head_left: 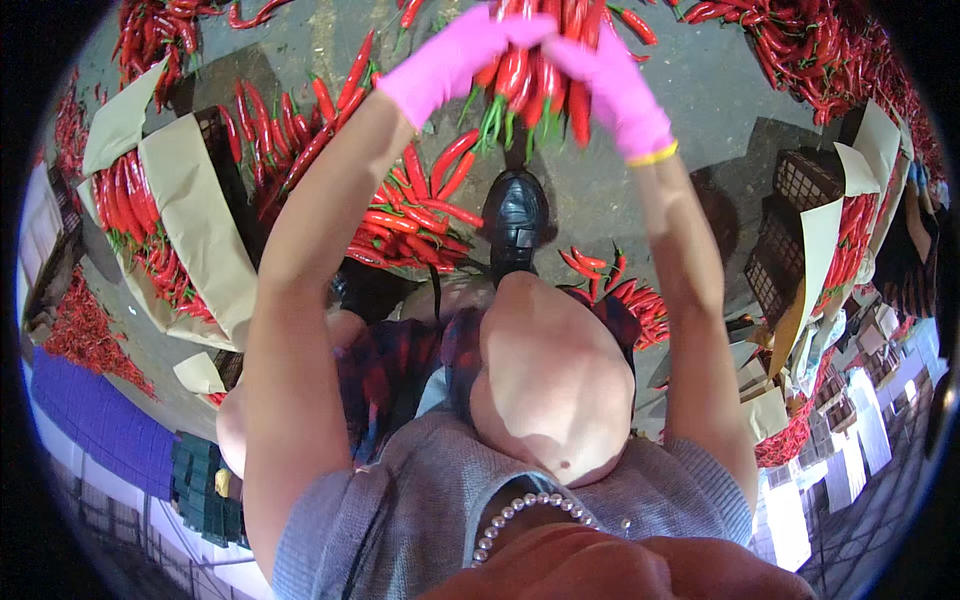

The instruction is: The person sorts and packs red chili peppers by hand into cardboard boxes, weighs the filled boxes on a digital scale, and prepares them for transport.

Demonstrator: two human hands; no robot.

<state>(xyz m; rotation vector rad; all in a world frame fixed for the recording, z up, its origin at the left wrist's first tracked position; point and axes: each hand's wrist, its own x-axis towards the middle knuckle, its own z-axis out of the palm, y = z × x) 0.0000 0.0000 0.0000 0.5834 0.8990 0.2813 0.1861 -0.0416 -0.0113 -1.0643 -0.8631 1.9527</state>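
A bunch of long red chili peppers (538,84) is gathered between my hands at the top of the view, green stems hanging toward me. My left hand (462,58), in a pink glove, closes round the bunch from its left side. From the right, my right hand (614,86), also gloved in pink with a yellow band at the wrist, grips the same bunch. The fingertips of both hands are partly hidden among the peppers. Below the left forearm lies a pile of loose red chilies (405,225) on the floor.
A paper-lined crate of chilies (200,220) stands at the left, and a brown plastic crate (790,235) with paper lining at the right. Large chili heaps (815,50) lie at the far right and far left. My black shoe (518,215) rests on the grey floor.
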